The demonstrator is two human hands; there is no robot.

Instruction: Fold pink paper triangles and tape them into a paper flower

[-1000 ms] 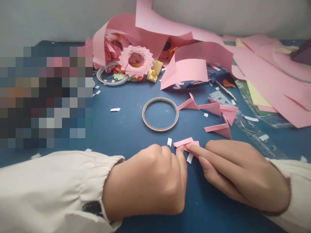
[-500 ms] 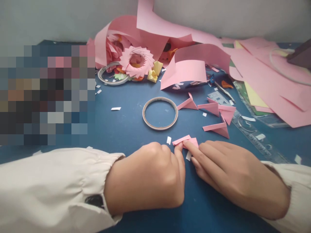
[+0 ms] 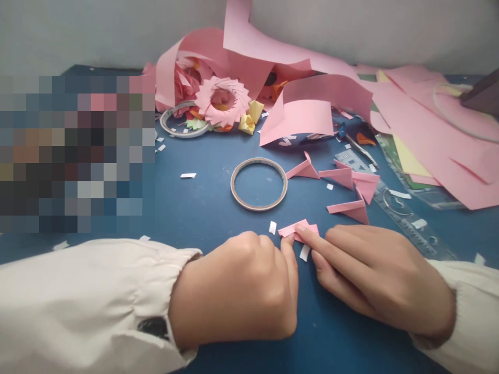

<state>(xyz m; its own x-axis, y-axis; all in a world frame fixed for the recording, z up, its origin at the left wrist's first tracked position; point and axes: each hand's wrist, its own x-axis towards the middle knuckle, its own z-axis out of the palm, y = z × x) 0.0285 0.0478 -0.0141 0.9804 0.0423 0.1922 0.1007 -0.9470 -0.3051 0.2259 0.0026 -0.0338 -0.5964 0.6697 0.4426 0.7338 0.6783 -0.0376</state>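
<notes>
A small folded pink paper piece (image 3: 298,229) lies on the blue table (image 3: 202,213) near the front. My left hand (image 3: 237,291) is curled into a loose fist, its fingertip pressing the left end of the piece. My right hand (image 3: 374,272) lies beside it with fingers stretched together, the forefinger tip pinning the piece from the right. Both wrists wear white sleeves. A few folded pink triangles (image 3: 349,189) lie just beyond my right hand.
A thin tape ring (image 3: 259,184) lies mid-table. Farther back sit a pink paper wreath (image 3: 222,100), a second ring (image 3: 181,123), curled pink sheets (image 3: 307,98) and a clear ruler (image 3: 405,218). White scraps dot the table. A blurred patch covers the left.
Both hands stayed on the pink piece; my right fingers shifted slightly over it. The view drifted a little.
</notes>
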